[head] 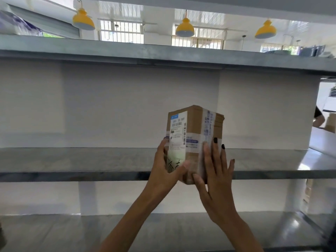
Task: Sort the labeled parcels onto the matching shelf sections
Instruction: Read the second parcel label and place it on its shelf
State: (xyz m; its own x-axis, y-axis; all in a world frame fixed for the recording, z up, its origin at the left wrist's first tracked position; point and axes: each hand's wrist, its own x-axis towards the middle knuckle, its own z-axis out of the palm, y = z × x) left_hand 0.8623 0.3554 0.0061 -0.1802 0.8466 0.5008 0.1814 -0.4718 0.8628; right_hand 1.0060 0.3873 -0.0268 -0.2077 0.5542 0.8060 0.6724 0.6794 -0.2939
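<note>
With left hand (pixel 164 171) and right hand (pixel 216 177) clasping the taped parcel (pixel 194 135), slide it label-outward fully onto the middle shelf (pixel 72 160) before letting go.

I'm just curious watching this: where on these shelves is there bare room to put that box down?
The middle shelf lies bare left and right of the parcel; the bottom shelf is bare too. It is tight only where both hands, left and right, clasp it.
</note>
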